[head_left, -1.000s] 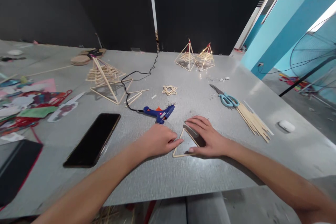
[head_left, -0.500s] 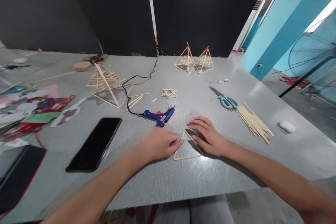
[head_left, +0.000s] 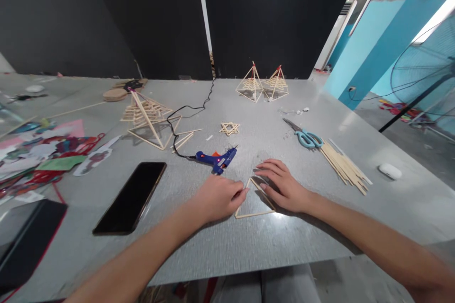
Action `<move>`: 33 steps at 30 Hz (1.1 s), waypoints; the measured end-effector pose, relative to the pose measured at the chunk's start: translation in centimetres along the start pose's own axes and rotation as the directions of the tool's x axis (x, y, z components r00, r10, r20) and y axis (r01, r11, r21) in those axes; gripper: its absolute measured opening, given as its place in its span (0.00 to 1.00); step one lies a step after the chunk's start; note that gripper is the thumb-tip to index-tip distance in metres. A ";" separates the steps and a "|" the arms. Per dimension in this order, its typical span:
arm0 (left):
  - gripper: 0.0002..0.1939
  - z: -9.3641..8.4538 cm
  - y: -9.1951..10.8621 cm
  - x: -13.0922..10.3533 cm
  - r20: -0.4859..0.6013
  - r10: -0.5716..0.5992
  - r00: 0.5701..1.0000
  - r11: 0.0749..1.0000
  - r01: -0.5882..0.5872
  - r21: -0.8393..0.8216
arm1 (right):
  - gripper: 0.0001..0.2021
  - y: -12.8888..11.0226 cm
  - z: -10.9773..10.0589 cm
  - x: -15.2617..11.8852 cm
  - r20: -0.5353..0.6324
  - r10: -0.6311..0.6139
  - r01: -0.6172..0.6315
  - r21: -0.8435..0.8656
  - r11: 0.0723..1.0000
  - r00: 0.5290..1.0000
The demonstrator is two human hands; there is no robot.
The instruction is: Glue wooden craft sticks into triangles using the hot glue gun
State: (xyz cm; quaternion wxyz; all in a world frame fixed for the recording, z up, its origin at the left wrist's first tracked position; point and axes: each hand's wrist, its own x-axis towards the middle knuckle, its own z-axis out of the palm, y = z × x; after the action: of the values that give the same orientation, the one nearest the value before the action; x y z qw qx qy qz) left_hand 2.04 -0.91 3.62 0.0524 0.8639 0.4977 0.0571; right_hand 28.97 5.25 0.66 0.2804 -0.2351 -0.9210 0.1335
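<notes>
Stick triangle (head_left: 255, 214), pale wood, lower centre of frame, on streaky grey bench (head_left: 206, 251). Left hand (head_left: 220, 197): fingers curled at its left edge, grip can't be told. Right hand (head_left: 284, 188): fingers loose, spread. Blue glue gun (head_left: 220, 160) sits close above; scissors (head_left: 308, 138) mid-right.

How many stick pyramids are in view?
3: the nearest pyramid beyond the phone; the middle pyramid and right pyramid side by side near the black wall.
</notes>
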 end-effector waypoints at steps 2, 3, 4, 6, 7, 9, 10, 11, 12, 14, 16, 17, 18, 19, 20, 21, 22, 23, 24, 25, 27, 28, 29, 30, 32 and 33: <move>0.24 -0.2 -0.2 0.0 -0.012 -0.009 1.000 1.000 0.009 0.015 | 0.17 0.0 0.1 0.0 -0.004 0.003 -0.003 0.006 1.000 1.000; 0.24 -0.2 -0.3 -0.1 -0.014 -0.011 1.000 1.000 0.012 0.022 | 0.17 0.0 0.1 0.0 -0.009 0.001 -0.001 0.011 1.000 1.000; 0.24 -0.3 -0.3 -0.1 -0.014 -0.011 1.000 1.000 0.012 0.028 | 0.17 -0.1 0.0 0.1 -0.015 -0.004 0.004 0.019 1.000 1.000; 0.24 -0.4 -0.4 -0.1 -0.010 -0.002 1.000 0.999 0.003 0.036 | 0.16 -0.2 -0.1 0.2 -0.032 -0.033 0.035 0.043 0.998 0.999; 0.23 -0.5 -0.3 -0.1 -0.007 0.005 1.000 0.999 -0.004 0.038 | 0.15 -0.4 -0.2 0.3 -0.043 -0.056 0.059 0.058 0.997 0.997; 0.21 -0.5 -0.3 -0.1 -0.003 0.020 1.000 0.999 -0.019 0.039 | 0.11 -0.7 -0.5 0.4 -0.059 -0.110 0.115 0.090 0.989 0.992; 0.20 -0.5 -0.3 -0.1 -0.002 0.026 1.000 0.999 -0.026 0.039 | 0.08 -0.9 -0.6 0.4 -0.063 -0.136 0.142 0.105 0.984 0.989; 0.19 -0.5 -0.3 -0.1 -0.002 0.030 1.000 0.999 -0.030 0.037 | 0.05 -1.1 -0.7 0.5 -0.065 -0.157 0.163 0.116 0.980 0.986; 0.18 -0.5 -0.4 -0.1 -0.004 0.033 0.999 0.999 -0.033 0.036 | 0.04 -1.2 -0.8 0.5 -0.063 -0.174 0.181 0.125 0.975 0.983; 0.17 -0.4 -0.5 0.0 -0.009 0.033 0.999 0.999 -0.033 0.032 | 0.03 -1.3 -1.0 0.5 -0.061 -0.208 0.214 0.134 0.968 0.976; 0.17 -0.3 -0.5 0.0 -0.013 0.027 1.000 0.999 -0.027 0.031 | 0.03 -1.2 -1.2 0.5 -0.056 -0.255 0.259 0.108 0.960 0.965; 0.17 -0.2 -0.6 0.0 -0.014 0.022 1.000 0.999 -0.022 0.030 | 0.03 -1.1 -1.3 0.5 -0.045 -0.291 0.294 0.074 0.953 0.956; 0.17 -0.2 -0.6 0.0 -0.014 0.016 1.000 0.999 -0.016 0.031 | 0.03 -1.0 -1.5 0.5 -0.032 -0.333 0.334 0.029 0.942 0.942; 0.17 -0.1 -0.7 0.0 -0.013 0.010 1.000 0.999 -0.009 0.031 | 0.05 -0.8 -1.7 0.5 -0.016 -0.374 0.374 -0.025 0.927 0.927; 0.17 -0.1 -0.7 -0.1 -0.012 0.004 1.000 1.000 -0.003 0.031 | 0.08 -0.6 -2.0 0.6 0.006 -0.412 0.411 -0.080 0.908 0.911; 0.18 -0.1 -0.7 -0.1 -0.010 -0.002 1.000 1.000 0.002 0.030 | 0.12 -0.5 -2.3 0.6 0.030 -0.446 0.445 -0.131 0.886 0.895; 0.18 -0.1 -0.7 -0.1 -0.008 -0.006 1.000 1.000 0.006 0.028 | 0.16 -0.3 -2.8 0.6 0.054 -0.472 0.474 -0.175 0.863 0.880; 0.19 -0.1 -0.7 -0.1 -0.005 -0.007 1.000 1.000 0.007 0.026 | 0.20 -0.2 -3.2 0.7 0.083 -0.493 0.499 -0.211 0.841 0.866; 0.19 -0.1 -0.6 -0.1 -0.002 -0.007 1.000 1.000 0.007 0.023 | 0.22 -0.1 -3.8 0.7 0.108 -0.515 0.526 -0.240 0.816 0.850; 0.19 -0.1 -0.6 -0.1 0.001 -0.006 1.000 1.000 0.006 0.019 | 0.24 -0.1 -4.4 0.7 0.124 -0.532 0.544 -0.266 0.796 0.838; 0.18 0.0 -0.6 -0.1 0.007 -0.004 1.000 1.000 0.004 0.009 | 0.26 0.0 -5.6 0.7 0.158 -0.540 0.561 -0.309 0.768 0.827; 0.18 0.0 -0.6 -0.1 0.009 -0.004 1.000 1.000 0.004 0.005 | 0.26 0.1 -6.1 0.6 0.176 -0.528 0.556 -0.329 0.764 0.831; 0.18 0.0 -0.7 -0.1 0.011 -0.004 1.000 1.000 0.004 0.003 | 0.26 0.1 -6.6 0.6 0.193 -0.513 0.547 -0.347 0.762 0.836; 0.17 0.0 -0.7 -0.1 0.014 -0.003 1.000 1.000 0.003 0.001 | 0.26 0.2 -7.0 0.6 0.206 -0.498 0.538 -0.365 0.760 0.842; 0.18 0.1 -0.9 -0.1 0.015 0.001 1.000 1.000 -0.001 0.001 | 0.26 0.3 -7.5 0.6 0.228 -0.480 0.531 -0.394 0.750 0.847; 0.19 0.1 -0.9 -0.1 0.013 0.004 1.000 1.000 -0.004 -0.002 | 0.26 0.3 -7.6 0.6 0.235 -0.483 0.537 -0.404 0.741 0.843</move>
State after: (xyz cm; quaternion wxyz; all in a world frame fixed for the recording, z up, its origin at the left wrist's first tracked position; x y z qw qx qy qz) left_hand 1.21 -0.56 3.39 0.0563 0.8651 0.4957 0.0521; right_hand 33.04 6.64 6.90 0.1897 -0.0245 -0.9693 -0.1544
